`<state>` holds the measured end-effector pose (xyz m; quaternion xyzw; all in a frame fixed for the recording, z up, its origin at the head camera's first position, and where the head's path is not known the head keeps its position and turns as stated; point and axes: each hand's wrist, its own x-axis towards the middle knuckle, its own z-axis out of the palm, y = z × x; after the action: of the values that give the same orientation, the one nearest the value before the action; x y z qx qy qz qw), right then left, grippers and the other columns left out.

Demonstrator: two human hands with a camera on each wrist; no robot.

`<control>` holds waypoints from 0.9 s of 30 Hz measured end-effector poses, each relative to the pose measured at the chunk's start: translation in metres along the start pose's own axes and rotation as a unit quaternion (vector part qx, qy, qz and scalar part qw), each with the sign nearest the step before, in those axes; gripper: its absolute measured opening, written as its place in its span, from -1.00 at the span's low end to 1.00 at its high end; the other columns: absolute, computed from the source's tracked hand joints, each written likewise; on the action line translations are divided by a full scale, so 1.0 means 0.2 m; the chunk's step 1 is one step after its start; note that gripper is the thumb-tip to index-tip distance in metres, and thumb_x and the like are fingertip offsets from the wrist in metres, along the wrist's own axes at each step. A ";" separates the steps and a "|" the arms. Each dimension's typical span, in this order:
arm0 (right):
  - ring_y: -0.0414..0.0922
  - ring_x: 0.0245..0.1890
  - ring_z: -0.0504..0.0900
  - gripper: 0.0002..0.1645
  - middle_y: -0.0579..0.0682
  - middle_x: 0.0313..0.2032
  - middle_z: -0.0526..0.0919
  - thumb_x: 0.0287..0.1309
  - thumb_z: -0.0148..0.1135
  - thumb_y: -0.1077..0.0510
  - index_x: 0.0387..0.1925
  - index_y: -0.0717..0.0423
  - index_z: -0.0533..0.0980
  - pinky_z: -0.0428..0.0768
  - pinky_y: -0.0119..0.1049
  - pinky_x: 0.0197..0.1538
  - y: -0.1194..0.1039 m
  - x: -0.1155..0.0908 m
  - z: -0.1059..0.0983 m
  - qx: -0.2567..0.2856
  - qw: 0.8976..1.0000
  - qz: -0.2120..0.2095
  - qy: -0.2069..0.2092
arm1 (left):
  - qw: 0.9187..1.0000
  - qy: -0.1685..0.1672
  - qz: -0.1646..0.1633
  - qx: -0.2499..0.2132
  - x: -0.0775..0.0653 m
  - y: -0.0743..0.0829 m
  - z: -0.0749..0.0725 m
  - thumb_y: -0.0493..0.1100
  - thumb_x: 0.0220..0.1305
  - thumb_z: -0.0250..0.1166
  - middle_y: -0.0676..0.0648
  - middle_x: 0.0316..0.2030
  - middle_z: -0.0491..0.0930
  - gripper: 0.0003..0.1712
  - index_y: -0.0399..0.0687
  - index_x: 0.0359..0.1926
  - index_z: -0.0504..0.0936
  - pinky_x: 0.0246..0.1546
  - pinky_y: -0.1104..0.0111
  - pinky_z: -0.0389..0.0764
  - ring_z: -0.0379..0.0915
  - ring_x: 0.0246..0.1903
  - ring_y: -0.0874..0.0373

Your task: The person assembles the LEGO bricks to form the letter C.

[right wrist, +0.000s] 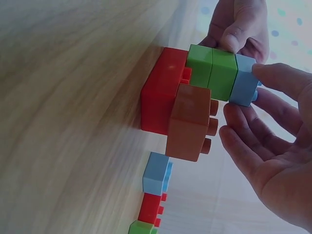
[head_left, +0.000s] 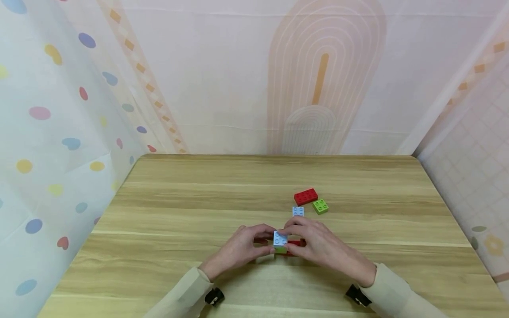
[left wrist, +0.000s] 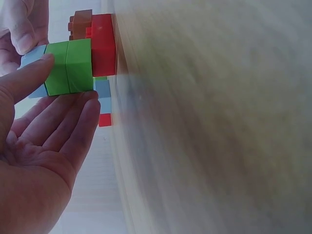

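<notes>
A light blue brick tops a stack of two green bricks on one end of a red brick. A brown brick sits on the red brick's other end, studs up. With thumb and fingers on opposite sides, my left hand grips the stack around the green bricks, its thumb tip by the seam under the blue one. My right hand pinches the blue brick between thumb and fingers. In the head view the hands hide most of the red and brown bricks.
Beyond the hands on the wooden table lie a loose red brick, a green brick and another light blue brick. Patterned curtains enclose the table's back and sides.
</notes>
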<state>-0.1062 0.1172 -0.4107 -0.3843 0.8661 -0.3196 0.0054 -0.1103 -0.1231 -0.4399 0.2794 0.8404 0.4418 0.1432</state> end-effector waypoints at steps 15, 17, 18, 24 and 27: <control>-0.21 -0.14 0.57 -0.72 -0.26 -0.10 0.57 0.16 0.38 0.07 -0.07 -0.02 0.65 0.59 -0.29 -0.11 0.02 0.01 0.00 0.050 0.998 0.016 -0.022 | 0.999 0.003 0.031 -0.012 0.00 -0.01 0.01 -0.17 0.22 0.37 0.05 -0.05 0.66 -0.68 0.00 0.01 0.60 -0.02 0.36 0.59 0.57 -0.06 0.27; -0.21 -0.14 0.56 -0.70 -0.27 -0.09 0.56 0.16 0.37 0.08 -0.04 -0.03 0.64 0.61 -0.26 -0.12 0.03 0.01 0.00 0.066 0.997 0.024 -0.024 | 0.999 0.004 0.030 -0.015 0.00 0.00 0.01 -0.18 0.22 0.37 0.04 -0.05 0.66 -0.68 -0.01 0.01 0.60 -0.02 0.35 0.59 0.57 -0.06 0.26; -0.21 -0.14 0.56 -0.68 -0.27 -0.09 0.56 0.17 0.37 0.07 -0.02 -0.04 0.64 0.61 -0.26 -0.12 0.04 0.01 0.00 0.073 0.997 0.028 -0.025 | 0.999 0.004 0.027 -0.019 0.00 0.00 0.01 -0.19 0.22 0.37 0.03 -0.05 0.66 -0.68 -0.01 0.01 0.60 -0.02 0.36 0.59 0.57 -0.06 0.26; -0.23 -0.02 0.53 -0.57 -0.26 0.01 0.56 0.22 0.28 -0.11 0.09 -0.10 0.58 0.59 -0.21 0.00 0.07 -0.01 -0.01 0.094 0.994 0.055 -0.031 | 1.000 -0.006 0.001 -0.022 0.00 0.01 0.00 -0.16 0.25 0.36 0.05 -0.04 0.64 -0.67 0.00 0.03 0.59 -0.04 0.42 0.59 0.58 -0.05 0.22; -0.19 0.05 0.54 -0.50 -0.17 0.06 0.58 0.24 0.23 -0.17 0.15 -0.09 0.53 0.57 -0.12 0.07 0.08 -0.02 -0.02 0.107 0.991 0.080 -0.021 | 1.000 -0.009 -0.008 -0.013 0.00 0.02 0.00 -0.12 0.24 0.37 0.04 -0.03 0.64 -0.65 0.00 0.05 0.59 -0.06 0.45 0.58 0.58 -0.06 0.19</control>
<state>-0.1151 0.1309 -0.4175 -0.3180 0.8542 -0.4013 0.0902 -0.1081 -0.1218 -0.4359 0.2745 0.8354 0.4490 0.1585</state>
